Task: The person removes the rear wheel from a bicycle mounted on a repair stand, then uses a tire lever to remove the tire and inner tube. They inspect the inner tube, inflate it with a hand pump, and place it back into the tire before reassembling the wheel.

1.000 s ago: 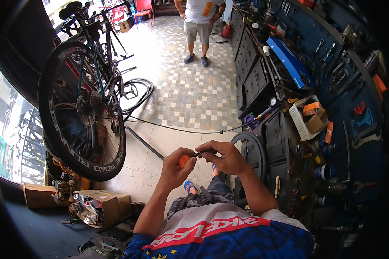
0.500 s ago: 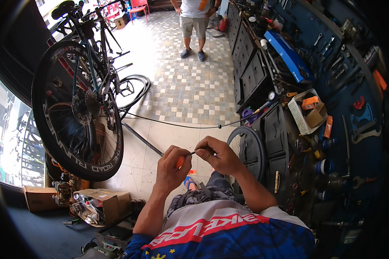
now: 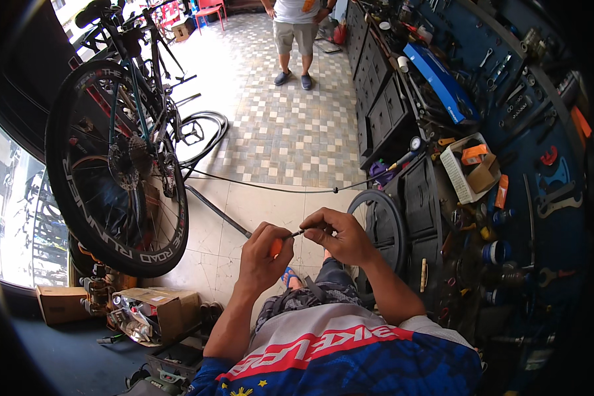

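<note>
My left hand [image 3: 263,256] is closed, its thumb and fingers around a small orange object [image 3: 276,248] that shows only in part. A short, thin dark piece [image 3: 297,233] with a brassy or metallic part bridges the gap between my two hands. My right hand [image 3: 342,239] pinches the far end of this piece between thumb and forefinger. Whether the thin piece belongs to the orange object cannot be made out. Both hands are raised in front of my body, fingertips close together.
A bicycle [image 3: 115,165] stands at left, near a cardboard box [image 3: 171,307] of parts. A black hose [image 3: 264,188] with a gauge spans the tiled floor. At right are a wheel [image 3: 402,228], drawers [image 3: 383,119], a white basket [image 3: 457,178] and wall tools. Another person [image 3: 296,39] stands ahead.
My right hand has shifted slightly, and a little more of the thin piece shows between my hands. My left hand keeps its hold on the orange object.
</note>
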Available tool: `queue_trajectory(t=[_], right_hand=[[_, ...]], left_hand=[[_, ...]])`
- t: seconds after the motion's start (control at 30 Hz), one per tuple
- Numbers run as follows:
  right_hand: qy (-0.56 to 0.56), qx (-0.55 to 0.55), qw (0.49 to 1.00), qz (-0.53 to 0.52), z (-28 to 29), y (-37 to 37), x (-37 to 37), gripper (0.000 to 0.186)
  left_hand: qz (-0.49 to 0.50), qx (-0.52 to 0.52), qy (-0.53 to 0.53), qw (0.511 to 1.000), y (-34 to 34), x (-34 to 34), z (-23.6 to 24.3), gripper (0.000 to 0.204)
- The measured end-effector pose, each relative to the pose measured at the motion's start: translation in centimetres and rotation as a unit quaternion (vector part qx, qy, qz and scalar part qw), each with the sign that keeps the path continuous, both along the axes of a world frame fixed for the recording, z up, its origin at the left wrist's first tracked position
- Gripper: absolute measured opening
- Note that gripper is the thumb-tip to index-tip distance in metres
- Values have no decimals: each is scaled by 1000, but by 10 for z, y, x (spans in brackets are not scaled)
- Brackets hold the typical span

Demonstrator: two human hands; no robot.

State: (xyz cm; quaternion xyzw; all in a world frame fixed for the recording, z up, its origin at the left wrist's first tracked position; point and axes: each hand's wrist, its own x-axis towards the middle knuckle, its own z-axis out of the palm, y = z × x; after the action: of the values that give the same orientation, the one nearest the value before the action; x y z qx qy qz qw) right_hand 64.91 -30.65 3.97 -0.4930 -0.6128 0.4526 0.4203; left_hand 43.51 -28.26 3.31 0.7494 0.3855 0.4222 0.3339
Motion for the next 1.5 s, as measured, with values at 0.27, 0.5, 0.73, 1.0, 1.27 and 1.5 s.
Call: queue_trajectory(t=[0.27,0.5,0.73,1.0,1.27,1.5], right_hand=[[58,-20,998,-14,-6,-10,0,34],[-27,-112,991,-62,-13,-25,15,40],[63,-31,983,-170,-8,-49,42,26],[75,-15,947,-313,-24,-123,114,18],[225,-86,902,-359,-55,-222,166,25],[212,67,914,-340,-60,-242,191,29]], left_hand=[[-27,-25,-7,999,2,2,-8,14],[-85,-30,-7,996,1,24,-16,15],[-129,-79,-26,988,1,51,-21,22],[-230,-139,-25,963,-23,121,-18,45],[-298,-148,-50,942,-70,196,-13,49],[-348,-150,85,921,-105,247,-15,33]])
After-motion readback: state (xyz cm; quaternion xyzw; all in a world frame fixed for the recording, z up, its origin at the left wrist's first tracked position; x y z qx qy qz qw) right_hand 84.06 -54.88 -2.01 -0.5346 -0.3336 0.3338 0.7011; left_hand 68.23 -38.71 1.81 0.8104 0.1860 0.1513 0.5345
